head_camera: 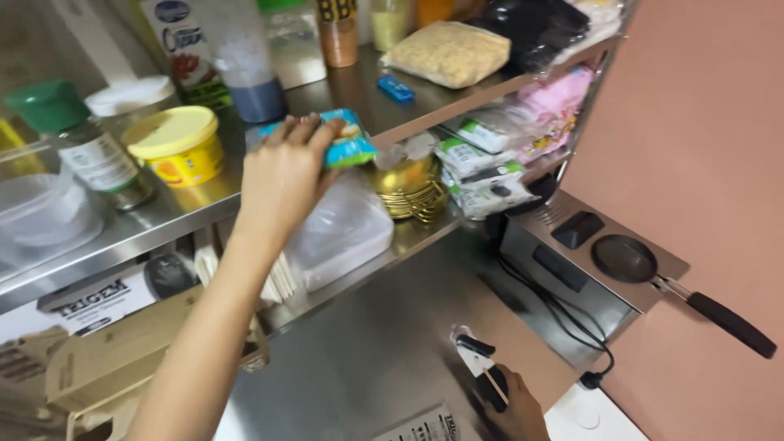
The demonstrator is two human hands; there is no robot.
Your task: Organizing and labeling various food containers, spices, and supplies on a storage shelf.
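Observation:
My left hand (pixel 282 180) reaches up to the steel shelf (pixel 163 216) and grips a blue and green snack packet (pixel 347 139) at the shelf's front edge. Next to it stand a yellow lidded tub (pixel 175 147) and a bottle with a dark base (pixel 249 73). My right hand (pixel 514 408) is low at the bottom edge, closed around a thin wooden stick (pixel 495 385) beside a black object (pixel 475 345) on the wall.
The upper shelf holds jars, a green-capped bottle (pixel 77 143), a grain bag (pixel 449 53) and a small blue item (pixel 396 88). Below are a clear plastic box (pixel 343 233), gold rings (pixel 408 192), packets (pixel 482 175), and a metal appliance (pixel 572 261) bearing a small pan (pixel 629 260).

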